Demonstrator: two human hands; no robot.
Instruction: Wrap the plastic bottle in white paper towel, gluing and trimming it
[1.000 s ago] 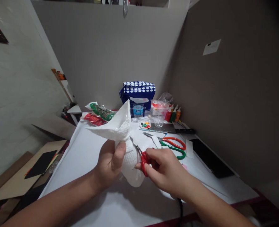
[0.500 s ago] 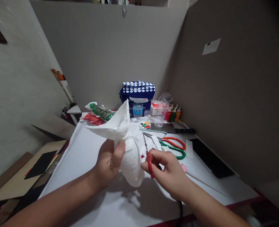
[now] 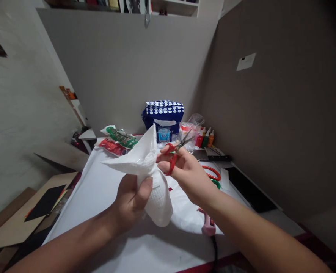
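My left hand (image 3: 135,193) is wrapped round a white textured cloth bundle (image 3: 158,201), thumb across its front. The bundle is rounded below, pinched in at a neck, and flares into a pointed, open fold at the top. Small red-handled scissors (image 3: 176,149) are in my right hand (image 3: 185,167), their blades spread a little and pointing up to the right, away from the cloth. The fingertips of that hand are close to the bundle's neck; whether they touch it I cannot tell.
On the white-covered table (image 3: 99,212) lie a pink hot glue gun (image 3: 208,224), larger scissors with red and green handles (image 3: 213,173) and a black flat panel (image 3: 249,189). Farther back stand a blue dotted bag (image 3: 164,113), paint bottles (image 3: 206,139) and green and red packets (image 3: 119,137).
My right hand has moved up and left to the bundle's neck, and the scissors have swung from beside the bundle to point up right. The left hand keeps its hold. The view has tilted slightly up.
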